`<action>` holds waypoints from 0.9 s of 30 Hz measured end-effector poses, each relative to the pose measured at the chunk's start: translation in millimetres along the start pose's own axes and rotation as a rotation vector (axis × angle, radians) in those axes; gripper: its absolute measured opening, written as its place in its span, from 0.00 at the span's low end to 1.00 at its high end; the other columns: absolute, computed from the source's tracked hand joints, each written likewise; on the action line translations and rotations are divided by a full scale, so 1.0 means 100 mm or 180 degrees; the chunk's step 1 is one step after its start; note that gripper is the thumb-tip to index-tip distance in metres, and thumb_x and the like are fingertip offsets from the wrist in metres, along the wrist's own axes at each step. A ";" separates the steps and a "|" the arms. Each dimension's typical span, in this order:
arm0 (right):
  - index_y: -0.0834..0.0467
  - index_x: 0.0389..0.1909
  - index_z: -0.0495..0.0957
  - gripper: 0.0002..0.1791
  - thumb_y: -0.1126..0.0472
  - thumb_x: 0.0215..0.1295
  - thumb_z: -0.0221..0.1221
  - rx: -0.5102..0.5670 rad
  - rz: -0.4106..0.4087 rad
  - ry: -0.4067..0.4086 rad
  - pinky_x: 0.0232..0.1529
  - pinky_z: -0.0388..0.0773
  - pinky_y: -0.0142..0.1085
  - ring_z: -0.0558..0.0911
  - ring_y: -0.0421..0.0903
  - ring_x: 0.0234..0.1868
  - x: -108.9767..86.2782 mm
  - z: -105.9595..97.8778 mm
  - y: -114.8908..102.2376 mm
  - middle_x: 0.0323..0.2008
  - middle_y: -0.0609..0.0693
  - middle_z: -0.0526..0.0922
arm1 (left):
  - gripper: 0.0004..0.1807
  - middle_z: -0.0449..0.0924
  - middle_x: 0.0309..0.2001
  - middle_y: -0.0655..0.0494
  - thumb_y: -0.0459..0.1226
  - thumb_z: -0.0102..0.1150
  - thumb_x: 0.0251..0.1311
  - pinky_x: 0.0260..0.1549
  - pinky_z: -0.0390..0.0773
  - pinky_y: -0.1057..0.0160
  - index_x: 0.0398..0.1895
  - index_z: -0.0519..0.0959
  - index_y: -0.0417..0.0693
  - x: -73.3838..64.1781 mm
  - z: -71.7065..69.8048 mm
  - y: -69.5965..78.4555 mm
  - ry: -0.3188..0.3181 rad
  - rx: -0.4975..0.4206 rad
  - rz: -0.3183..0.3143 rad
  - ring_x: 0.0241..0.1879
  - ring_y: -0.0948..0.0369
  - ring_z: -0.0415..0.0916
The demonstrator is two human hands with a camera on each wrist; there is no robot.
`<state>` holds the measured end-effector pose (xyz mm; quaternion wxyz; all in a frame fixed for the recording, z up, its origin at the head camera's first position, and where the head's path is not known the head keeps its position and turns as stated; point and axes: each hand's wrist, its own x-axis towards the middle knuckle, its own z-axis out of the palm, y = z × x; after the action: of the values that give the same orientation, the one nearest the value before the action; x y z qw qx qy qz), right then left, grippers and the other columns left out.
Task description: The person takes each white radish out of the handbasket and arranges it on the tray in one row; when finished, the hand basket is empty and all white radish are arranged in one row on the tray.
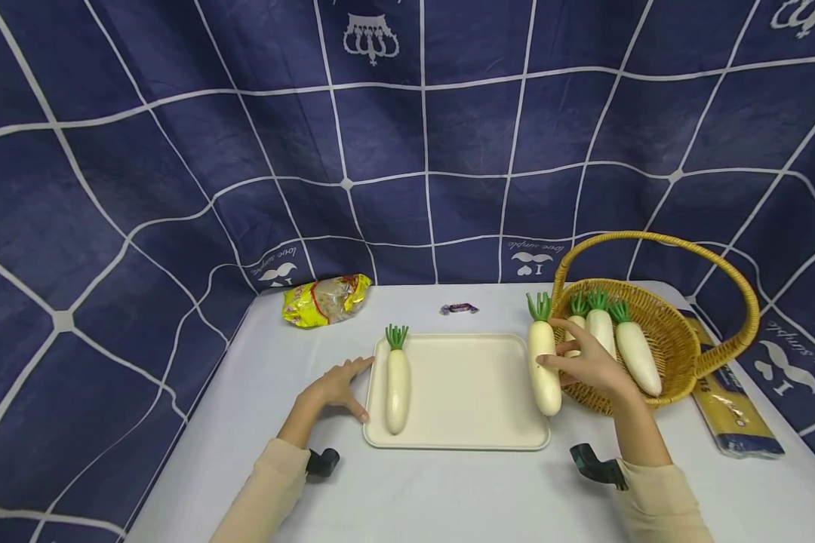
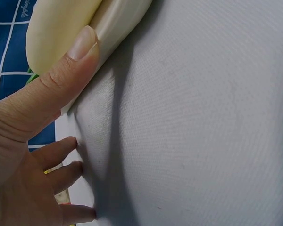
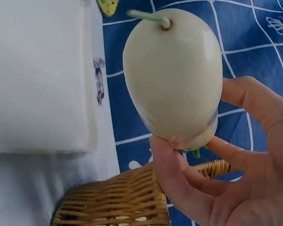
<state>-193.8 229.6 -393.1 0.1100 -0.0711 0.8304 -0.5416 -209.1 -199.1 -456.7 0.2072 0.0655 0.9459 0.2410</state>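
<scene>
I make the right hand [image 1: 589,360] pinch a radish [image 1: 541,345] by its middle, maybe for balance, toward the right edge of the surface [image 1: 462,494]; the spread left hand [image 1: 334,388] maybe steadies the tray [image 1: 475,392].

Radishes [image 1: 398,392] five; tray [image 1: 472,392], basket [image 1: 676,343], candy [image 1: 459,308] one each.

creamy-white radish [image 1: 539,347], white-gridded navy curtain [image 1: 469,128]

White radish [image 1: 542,360] in R grip [image 1: 592,363], nr tray [image 1: 469,392] & basket [image 1: 679,339]
</scene>
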 end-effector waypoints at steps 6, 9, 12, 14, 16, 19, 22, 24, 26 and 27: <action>0.64 0.71 0.48 0.45 0.60 0.57 0.63 -0.0104 -0.0023 -0.0018 0.32 0.83 0.50 0.80 0.49 0.31 0.04 0.08 0.00 0.43 0.69 0.73 | 0.63 0.54 0.71 0.42 0.44 0.82 0.22 0.65 0.49 0.35 0.71 0.59 0.52 -0.01 -0.01 0.01 0.0014 0.0005 -0.0008 0.70 0.40 0.46; 0.63 0.71 0.49 0.45 0.60 0.57 0.64 -0.0089 -0.0039 -0.0048 0.32 0.83 0.49 0.80 0.49 0.31 0.06 0.12 0.00 0.42 0.68 0.74 | 0.64 0.54 0.71 0.42 0.44 0.82 0.21 0.65 0.50 0.35 0.71 0.59 0.52 -0.01 -0.01 0.01 0.0019 0.0008 -0.0001 0.70 0.40 0.46; 0.62 0.71 0.49 0.45 0.62 0.56 0.63 -0.0005 -0.0064 -0.0057 0.30 0.84 0.47 0.80 0.50 0.31 0.08 0.16 0.00 0.40 0.66 0.75 | 0.64 0.54 0.71 0.42 0.43 0.82 0.21 0.65 0.50 0.35 0.71 0.59 0.52 -0.01 0.00 0.01 0.0030 -0.0001 0.0014 0.70 0.40 0.46; 0.62 0.71 0.50 0.44 0.63 0.56 0.63 0.0072 -0.0075 -0.0070 0.29 0.84 0.46 0.81 0.50 0.31 0.09 0.19 0.01 0.39 0.66 0.76 | 0.64 0.54 0.71 0.41 0.44 0.82 0.20 0.65 0.50 0.35 0.71 0.59 0.51 -0.01 0.00 0.01 0.0035 0.0004 0.0037 0.70 0.40 0.46; 0.62 0.70 0.50 0.44 0.63 0.55 0.63 0.0119 -0.0086 -0.0085 0.29 0.83 0.44 0.81 0.50 0.32 0.11 0.22 0.01 0.40 0.67 0.77 | 0.64 0.54 0.71 0.41 0.44 0.82 0.20 0.64 0.51 0.35 0.71 0.59 0.51 -0.01 0.01 0.00 0.0042 0.0006 0.0048 0.70 0.40 0.47; 0.61 0.70 0.51 0.44 0.63 0.55 0.63 0.0133 -0.0083 -0.0095 0.28 0.83 0.44 0.81 0.50 0.32 0.14 0.27 0.02 0.42 0.68 0.76 | 0.64 0.54 0.71 0.41 0.44 0.82 0.20 0.64 0.51 0.35 0.71 0.59 0.51 -0.01 0.01 -0.01 0.0055 0.0021 0.0079 0.70 0.39 0.47; 0.61 0.70 0.52 0.44 0.63 0.55 0.64 0.0136 -0.0054 -0.0098 0.28 0.84 0.44 0.80 0.50 0.33 0.17 0.33 0.02 0.44 0.70 0.74 | 0.64 0.55 0.71 0.41 0.43 0.82 0.20 0.64 0.51 0.35 0.71 0.59 0.50 -0.01 0.02 -0.01 0.0069 0.0023 0.0097 0.70 0.39 0.47; 0.61 0.70 0.52 0.44 0.63 0.55 0.64 0.0155 -0.0040 -0.0102 0.28 0.84 0.45 0.80 0.50 0.34 0.18 0.36 0.02 0.45 0.70 0.72 | 0.64 0.55 0.70 0.41 0.43 0.82 0.19 0.65 0.51 0.36 0.71 0.60 0.50 -0.01 0.02 -0.01 0.0084 0.0019 0.0111 0.70 0.40 0.48; 0.61 0.70 0.52 0.44 0.62 0.55 0.65 0.0173 -0.0041 -0.0115 0.29 0.84 0.45 0.79 0.51 0.34 0.20 0.40 0.02 0.46 0.71 0.70 | 0.64 0.56 0.70 0.41 0.43 0.82 0.19 0.65 0.52 0.37 0.70 0.60 0.49 -0.01 0.02 0.00 0.0101 0.0015 0.0116 0.70 0.40 0.49; 0.61 0.70 0.52 0.44 0.63 0.55 0.65 0.0179 -0.0051 -0.0122 0.28 0.84 0.45 0.79 0.51 0.35 0.21 0.42 0.02 0.46 0.71 0.70 | 0.64 0.56 0.70 0.41 0.43 0.82 0.18 0.65 0.52 0.37 0.70 0.60 0.49 -0.01 0.02 0.00 0.0109 0.0015 0.0117 0.70 0.40 0.49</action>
<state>-203.2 188.3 -413.0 0.1235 -0.0850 0.8120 -0.5641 -207.7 -198.7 -458.0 0.1863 0.0793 0.9485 0.2435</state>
